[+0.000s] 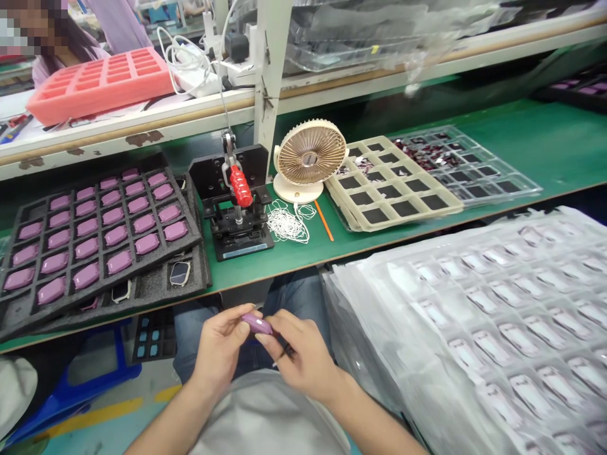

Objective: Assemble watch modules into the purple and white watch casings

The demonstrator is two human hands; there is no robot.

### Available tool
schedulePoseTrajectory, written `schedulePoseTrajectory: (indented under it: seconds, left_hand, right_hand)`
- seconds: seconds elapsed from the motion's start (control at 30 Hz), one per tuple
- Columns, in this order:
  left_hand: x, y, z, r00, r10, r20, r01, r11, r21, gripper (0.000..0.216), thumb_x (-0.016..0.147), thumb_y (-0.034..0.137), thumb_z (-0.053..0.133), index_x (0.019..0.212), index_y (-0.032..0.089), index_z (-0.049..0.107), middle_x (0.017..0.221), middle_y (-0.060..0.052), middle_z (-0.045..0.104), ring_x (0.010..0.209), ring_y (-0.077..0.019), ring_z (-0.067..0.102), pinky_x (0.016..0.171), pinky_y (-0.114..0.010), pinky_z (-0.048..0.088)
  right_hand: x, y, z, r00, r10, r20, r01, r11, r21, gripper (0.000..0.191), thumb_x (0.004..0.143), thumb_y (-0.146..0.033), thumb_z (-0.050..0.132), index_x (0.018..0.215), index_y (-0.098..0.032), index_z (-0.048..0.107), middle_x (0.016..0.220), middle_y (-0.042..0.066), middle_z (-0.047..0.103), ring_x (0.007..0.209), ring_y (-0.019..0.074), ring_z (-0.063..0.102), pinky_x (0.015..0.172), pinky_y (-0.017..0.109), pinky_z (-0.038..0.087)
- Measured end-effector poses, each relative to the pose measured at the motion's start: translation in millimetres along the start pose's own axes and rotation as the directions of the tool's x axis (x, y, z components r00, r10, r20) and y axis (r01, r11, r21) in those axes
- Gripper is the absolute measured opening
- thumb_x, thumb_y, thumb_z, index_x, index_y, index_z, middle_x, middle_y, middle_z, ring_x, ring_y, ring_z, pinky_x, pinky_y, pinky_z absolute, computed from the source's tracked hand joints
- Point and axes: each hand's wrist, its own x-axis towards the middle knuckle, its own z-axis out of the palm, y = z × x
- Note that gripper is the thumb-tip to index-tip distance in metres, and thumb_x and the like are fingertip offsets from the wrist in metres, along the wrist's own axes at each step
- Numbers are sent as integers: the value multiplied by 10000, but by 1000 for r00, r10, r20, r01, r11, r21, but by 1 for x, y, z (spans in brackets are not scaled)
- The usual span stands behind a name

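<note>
A small purple watch case with a pale oval spot on its edge is held in front of my lap. My left hand pinches its left end between thumb and fingers. At its right end, the thumb and forefinger of my right hand close on the case. A thin dark tool pokes out below the right fingers; its kind is hard to make out. Similar purple cases fill a black foam tray on the bench to the left.
A black clamp press with a red handle stands ahead, next to a fan, white cord and orange stick. Cream trays lie farther right. Wrapped trays of clear-bagged parts rise at my right. A shelf post stands behind.
</note>
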Motion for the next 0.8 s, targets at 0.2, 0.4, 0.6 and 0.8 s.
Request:
schedulePoseTrajectory:
  seconds: [0.2, 0.4, 0.6, 0.8]
  left_hand:
    - [5, 30, -6, 947, 155, 281, -278, 834, 477, 123, 912, 244, 799, 1008, 266, 874, 973, -75, 838, 916, -234, 766, 859, -330, 598]
    - [6, 14, -4, 963, 207, 174, -264, 861, 435, 104, 916, 253, 797, 995, 261, 864, 931, -47, 833, 852, -202, 776, 808, -291, 623]
    - [13, 5, -5, 903, 294, 314, -425, 727, 540, 602, 831, 229, 879, 1395, 328, 691, 1268, -82, 748, 1141, -253, 740, 968, -368, 632]
    - [21, 11, -7, 582, 550, 598, -800, 256, 543, 412, 919, -50, 612, 1202, 225, 731, 1082, -64, 770, 1016, -188, 742, 910, -324, 629]
  right_hand:
    - [-6, 10, -1, 992, -122, 32, 123, 992, -5, 125, 1070, -221, 527, 1154, -200, 618, 846, 17, 625, 676, 145, 546, 612, 290, 337]
    - [0, 6, 3, 996, 65, 55, -71, 989, 128, 164, 1067, -313, 523, 988, -197, 607, 834, 16, 606, 698, 141, 520, 628, 278, 313]
    - [14, 7, -1, 727, 498, 472, -623, 191, 758, 529, 917, -658, 692, 748, -228, 436, 558, -119, 261, 450, 53, 140, 428, 226, 97]
    - [18, 5, -2, 627, 432, 648, -685, -89, 723, 508, 820, -631, 806, 781, -168, 599, 512, -150, 208, 409, 27, 86, 394, 218, 39]
